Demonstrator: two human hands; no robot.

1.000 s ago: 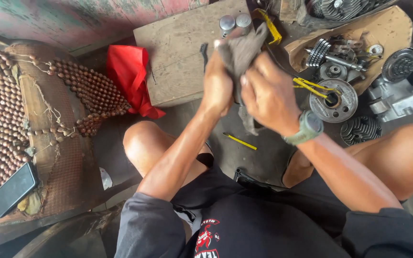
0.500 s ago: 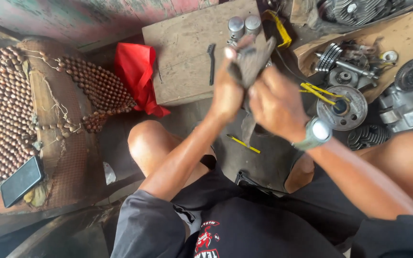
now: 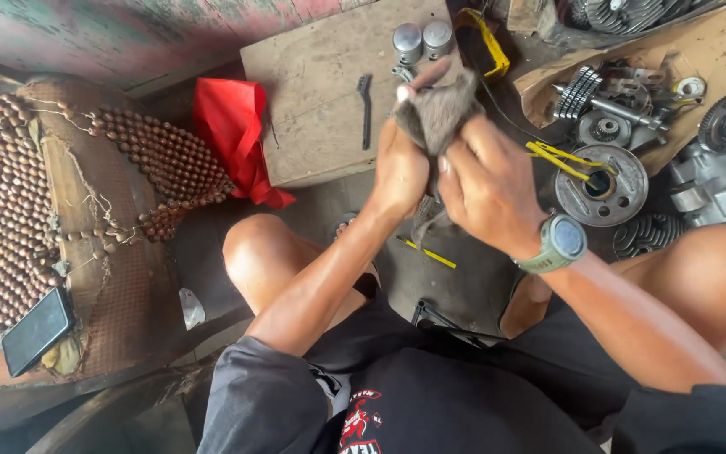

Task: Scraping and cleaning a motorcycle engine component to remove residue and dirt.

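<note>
A dirty grey rag (image 3: 440, 113) is bunched up between both my hands, above my knees. My left hand (image 3: 401, 168) grips its left side, one finger sticking out at the top. My right hand (image 3: 489, 185), with a green watch (image 3: 558, 244) on the wrist, closes on the rag's right side. A tail of the rag hangs down between the hands. Whatever the cloth wraps is hidden.
A wooden board (image 3: 321, 92) ahead carries two metal pistons (image 3: 422, 38) and a small black brush (image 3: 365, 109). A red cloth (image 3: 233, 134) lies to its left. Engine parts, a flywheel (image 3: 602, 181) and gears lie at right. A beaded seat mat (image 3: 18, 193) and phone (image 3: 35, 329) lie left.
Both hands have kept working the rag, shifting it slightly down and left in view. The view has tilted, showing more of the board and brush.
</note>
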